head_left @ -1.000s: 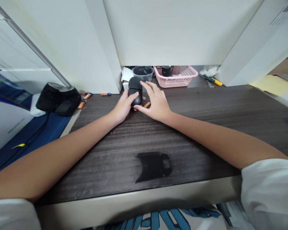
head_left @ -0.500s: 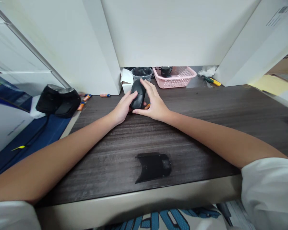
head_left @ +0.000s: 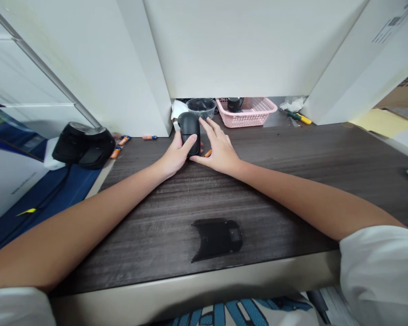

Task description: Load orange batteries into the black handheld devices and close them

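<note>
Head view: black mouse [head_left: 189, 125] over the far half of the desk [head_left: 285, 151], pinched by the left hand [head_left: 175, 154]; right hand [head_left: 221, 151] spread beside it, contact unclear; best steadied firmly from the left, right fingers loose

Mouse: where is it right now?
Head view, just above centre: the mouse is in the left hand, with the right hand at its right and the tub beyond.

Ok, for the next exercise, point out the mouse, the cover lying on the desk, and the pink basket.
Mouse [head_left: 189, 125]: head view, on its black shell above the seam.
Cover [head_left: 215, 239]: head view, middle of its flat panel.
Basket [head_left: 247, 120]: head view, its front wall.
</note>
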Tool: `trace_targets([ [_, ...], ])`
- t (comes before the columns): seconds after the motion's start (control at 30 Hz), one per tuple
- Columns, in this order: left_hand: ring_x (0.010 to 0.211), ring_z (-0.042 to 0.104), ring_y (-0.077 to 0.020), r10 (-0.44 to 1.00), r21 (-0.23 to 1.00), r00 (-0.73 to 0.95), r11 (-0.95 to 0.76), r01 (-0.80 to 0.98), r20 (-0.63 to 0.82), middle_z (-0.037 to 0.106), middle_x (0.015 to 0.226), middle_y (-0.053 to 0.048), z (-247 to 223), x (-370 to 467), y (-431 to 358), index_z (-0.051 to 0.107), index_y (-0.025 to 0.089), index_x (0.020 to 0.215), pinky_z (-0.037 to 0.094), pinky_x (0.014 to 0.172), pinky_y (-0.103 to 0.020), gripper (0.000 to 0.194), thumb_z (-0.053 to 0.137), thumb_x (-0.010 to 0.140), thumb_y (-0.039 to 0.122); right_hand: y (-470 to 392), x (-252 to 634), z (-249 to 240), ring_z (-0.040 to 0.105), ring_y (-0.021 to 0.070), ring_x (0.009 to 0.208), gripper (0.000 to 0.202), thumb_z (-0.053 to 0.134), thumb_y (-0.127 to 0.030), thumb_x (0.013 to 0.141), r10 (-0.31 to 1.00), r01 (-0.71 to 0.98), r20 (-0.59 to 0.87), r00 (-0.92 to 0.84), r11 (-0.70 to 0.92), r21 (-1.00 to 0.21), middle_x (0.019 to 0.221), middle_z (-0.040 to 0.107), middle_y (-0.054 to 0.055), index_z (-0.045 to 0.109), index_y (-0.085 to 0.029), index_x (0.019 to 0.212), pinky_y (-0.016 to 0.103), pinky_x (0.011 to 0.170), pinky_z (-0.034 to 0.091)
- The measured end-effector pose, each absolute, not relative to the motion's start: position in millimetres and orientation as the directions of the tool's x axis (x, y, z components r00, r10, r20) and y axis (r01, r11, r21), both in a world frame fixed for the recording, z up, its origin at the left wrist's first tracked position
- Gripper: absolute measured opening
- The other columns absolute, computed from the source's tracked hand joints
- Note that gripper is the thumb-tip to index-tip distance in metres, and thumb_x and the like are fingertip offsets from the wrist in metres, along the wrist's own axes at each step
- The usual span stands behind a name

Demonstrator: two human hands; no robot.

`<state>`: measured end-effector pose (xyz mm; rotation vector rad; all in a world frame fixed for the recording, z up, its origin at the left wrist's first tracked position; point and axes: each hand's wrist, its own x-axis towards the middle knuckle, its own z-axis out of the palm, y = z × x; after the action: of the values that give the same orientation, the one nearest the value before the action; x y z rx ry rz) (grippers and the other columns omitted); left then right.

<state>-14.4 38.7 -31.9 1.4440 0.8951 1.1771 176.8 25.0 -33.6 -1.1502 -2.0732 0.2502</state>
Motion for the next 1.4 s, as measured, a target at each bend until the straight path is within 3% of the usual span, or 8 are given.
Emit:
trace_targets([
  [0.23, 0.086, 0.076, -0.0221, 0.953, 0.981, 0.237, -0.175, -0.087, 0.191, 0.073, 0.104, -0.004, -29.4, -13.3, 37.1, 0.052, 0.026, 0.137, 0.062, 0.086, -0.041, 0.062, 0.086, 0.089, 0.044, 24.0, 176.4, -34.5, 0.037, 0.0423, 0.162, 0.112, 0.083, -0.061, 0.086, 0.803, 0.635, 0.504, -0.319, 0.575, -0.516, 0.182, 0.023, 0.014, 0.023, -0.034, 0.176, 0.072, 0.128, 0.031],
  [0.37, 0.074, 0.073, -0.0191, 0.961, 0.985, 0.228, -0.134, -0.104, 0.155, 0.073, 0.096, -0.005, -24.8, -12.3, 34.7, 0.057, 0.024, 0.125, 0.059, 0.071, -0.034, 0.049, 0.080, 0.094, 0.055, 25.7, 175.9, -35.0, 0.035, 0.0425, 0.163, 0.113, 0.083, -0.063, 0.086, 0.793, 0.571, 0.495, -0.355, 0.604, -0.557, 0.181, 0.028, 0.014, 0.021, -0.034, 0.176, 0.073, 0.129, 0.033],
  [0.5, 0.063, 0.069, -0.0170, 0.973, 0.985, 0.211, -0.057, -0.161, 0.091, 0.074, 0.084, -0.004, -18.7, -13.9, 34.5, 0.058, 0.022, 0.112, 0.055, 0.058, -0.028, 0.047, 0.072, 0.097, 0.065, 27.6, 176.4, -35.9, 0.034, 0.0425, 0.163, 0.108, 0.080, -0.059, 0.090, 0.774, 0.493, 0.502, -0.386, 0.633, -0.597, 0.179, 0.031, 0.013, 0.021, -0.034, 0.176, 0.071, 0.125, 0.044],
  [0.73, 0.070, 0.073, -0.0171, 0.961, 0.986, 0.251, -0.079, -0.148, 0.114, 0.075, 0.090, -0.003, -21.2, -15.5, 34.6, 0.056, 0.023, 0.123, 0.060, 0.069, -0.031, 0.046, 0.076, 0.097, 0.055, 30.5, 178.0, -41.2, 0.064, 0.0373, 0.134, 0.108, 0.078, -0.039, 0.091, 0.766, 0.448, 0.487, -0.420, 0.642, -0.622, 0.175, 0.036, 0.015, 0.014, -0.033, 0.178, 0.064, 0.115, 0.057],
  [1.0, 0.073, 0.073, -0.0186, 0.969, 0.988, 0.222, -0.079, -0.134, 0.108, 0.074, 0.094, -0.004, -22.7, -14.0, 34.3, 0.056, 0.022, 0.122, 0.061, 0.074, -0.035, 0.043, 0.075, 0.096, 0.052, 30.8, 177.6, -40.1, 0.055, 0.0390, 0.147, 0.103, 0.074, -0.031, 0.090, 0.754, 0.475, 0.495, -0.432, 0.657, -0.585, 0.171, 0.041, 0.017, 0.019, -0.027, 0.177, 0.063, 0.119, 0.053],
  [1.17, 0.077, 0.075, -0.0185, 0.968, 0.988, 0.218, -0.104, -0.117, 0.127, 0.076, 0.104, -0.005, -22.6, -13.4, 33.9, 0.056, 0.022, 0.124, 0.062, 0.078, -0.035, 0.052, 0.087, 0.085, 0.036, 29.1, 177.9, -38.0, 0.068, 0.0328, 0.128, 0.102, 0.068, -0.029, 0.091, 0.770, 0.498, 0.468, -0.434, 0.638, -0.588, 0.173, 0.041, 0.015, 0.015, -0.028, 0.178, 0.060, 0.121, 0.052],
  [1.27, 0.076, 0.075, -0.0188, 0.966, 0.988, 0.221, -0.115, -0.106, 0.136, 0.077, 0.101, -0.006, -23.3, -13.7, 35.1, 0.057, 0.021, 0.122, 0.062, 0.076, -0.035, 0.049, 0.086, 0.088, 0.040, 30.3, 177.9, -38.7, 0.065, 0.0335, 0.133, 0.103, 0.067, -0.029, 0.091, 0.777, 0.506, 0.461, -0.429, 0.629, -0.590, 0.173, 0.041, 0.013, 0.013, -0.030, 0.178, 0.060, 0.122, 0.050],
  [1.4, 0.072, 0.075, -0.0195, 0.969, 0.990, 0.228, -0.070, -0.126, 0.097, 0.079, 0.097, -0.008, -22.7, -15.0, 36.4, 0.062, 0.021, 0.119, 0.063, 0.071, -0.034, 0.046, 0.077, 0.095, 0.057, 32.1, 177.4, -39.6, 0.048, 0.0373, 0.155, 0.107, 0.074, -0.036, 0.088, 0.741, 0.477, 0.500, -0.448, 0.671, -0.567, 0.171, 0.042, 0.016, 0.015, -0.026, 0.178, 0.060, 0.126, 0.046],
])
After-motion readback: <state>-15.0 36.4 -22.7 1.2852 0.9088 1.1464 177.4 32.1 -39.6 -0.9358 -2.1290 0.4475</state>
